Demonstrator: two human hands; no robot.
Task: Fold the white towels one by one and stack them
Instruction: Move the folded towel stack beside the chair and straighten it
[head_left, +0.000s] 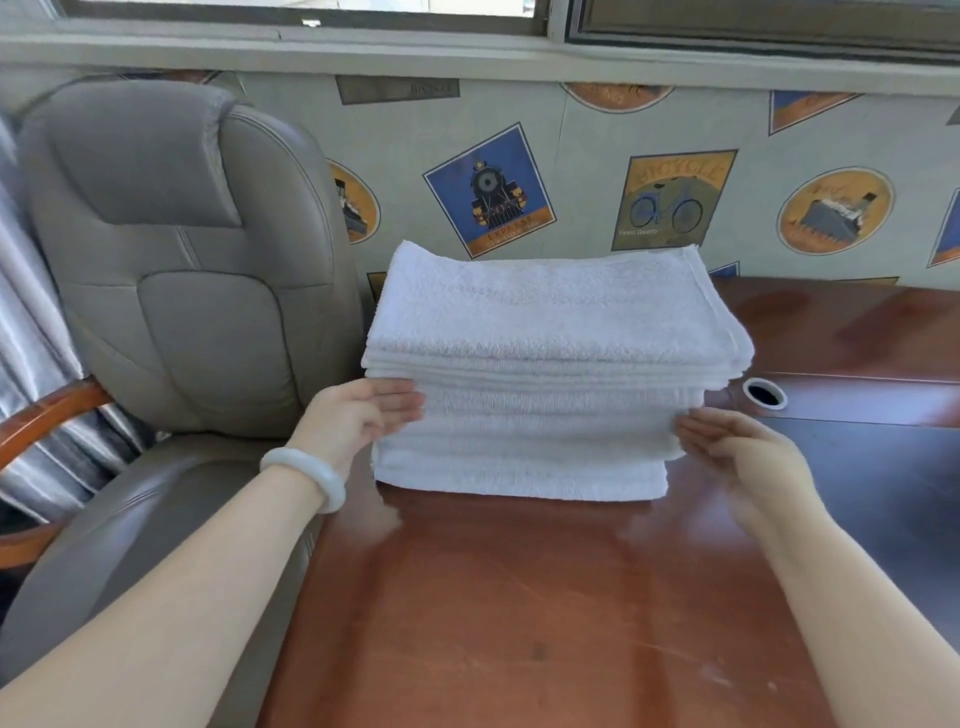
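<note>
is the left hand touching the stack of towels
Touching. The head view shows the left hand with straight fingers pressed flat against the left side of the stack of white towels.

Stack of folded white towels (556, 364) in centre of frame, standing on reddish-brown table (493, 613). Left hand (358, 415) presses flat against left side of stack, fingers straight; pale bangle (306, 475) on its wrist. Right hand (737, 449) touches right side, fingers straight. Grey leather chair (182, 260) at left of frame. Round cable hole (764, 393) in table, just right of stack. Wall with train and bicycle pictures (670, 197) behind.
</note>
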